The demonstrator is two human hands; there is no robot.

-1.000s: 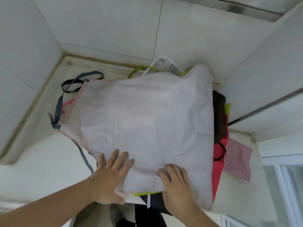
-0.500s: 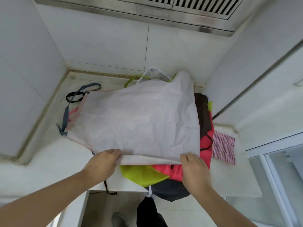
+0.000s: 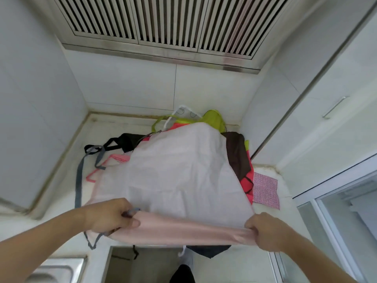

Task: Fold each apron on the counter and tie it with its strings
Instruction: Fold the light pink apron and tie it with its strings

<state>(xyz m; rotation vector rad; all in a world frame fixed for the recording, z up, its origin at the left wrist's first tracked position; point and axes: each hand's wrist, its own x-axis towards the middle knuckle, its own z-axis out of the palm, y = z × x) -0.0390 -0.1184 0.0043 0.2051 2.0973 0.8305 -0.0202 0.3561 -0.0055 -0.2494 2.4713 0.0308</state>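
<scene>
1. Since half a second ago both hands have drawn the pale apron's near edge back toward the person, so a pink band of it now hangs over the counter's front edge, and the lime and red cloth that showed beneath that edge is covered.
2. Left hand [image 3: 111,215], at about 8 o'clock in the view, has its fingers curled round the near left corner of the pale apron [image 3: 179,172], with a grey string [image 3: 78,180] caught in the same grip.
3. Right hand [image 3: 265,229], at about 4 o'clock, is closed on the near right corner, bunching the pink hem into a tight gather.
4. Between the two hands the hem is pulled taut and straight, and the rest of the apron slopes away toward 12 o'clock, lying over the heap of other aprons.
5. That grey string runs from the 9 o'clock side of the apron along the counter [image 3: 61,193], and a loose end dangles below the left hand.
6. Peeking out around the pale apron: a lime-green apron [image 3: 213,119] at 12 o'clock against the wall, a dark brown one [image 3: 237,156] at 2 o'clock, a red one [image 3: 247,184] just beside it, and a red-checked cloth [image 3: 265,189] lying flat at 3 o'clock.
7. Black straps [image 3: 120,141] lie at 10 o'clock, with a pink strap [image 3: 98,170] just beside them.
8. Overhead, at 12 o'clock, a slatted metal vent [image 3: 163,23] spans the top; a steel sink [image 3: 55,270] corner shows at 7 o'clock.
</scene>
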